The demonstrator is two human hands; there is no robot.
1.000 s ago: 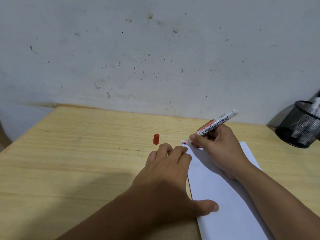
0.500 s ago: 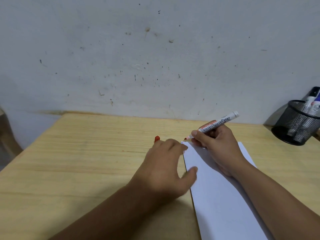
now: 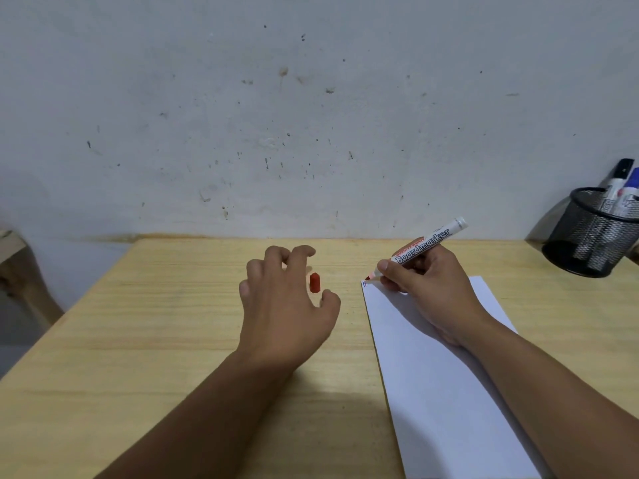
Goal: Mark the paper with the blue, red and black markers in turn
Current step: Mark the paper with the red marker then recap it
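A white sheet of paper [image 3: 435, 385] lies on the wooden table [image 3: 166, 340], right of centre. My right hand [image 3: 428, 288] rests on the sheet and holds the uncapped red marker [image 3: 423, 250], its tip at the paper's far left corner, where small marks show. The marker's red cap [image 3: 314, 282] stands upright on the table, left of the paper. My left hand [image 3: 287, 302] hovers around the cap with fingers spread and curled, the cap between thumb and fingers, not gripped. The black marker [image 3: 617, 184] and blue marker [image 3: 631, 191] stand in the mesh cup.
A black mesh pen cup [image 3: 591, 236] stands at the table's far right against the stained white wall [image 3: 311, 115]. A piece of wooden furniture [image 3: 14, 257] shows at the left edge beyond the table.
My left hand has left the paper's edge and moved forward and left, opening around the red cap. My right hand keeps the marker tip at the paper's corner.
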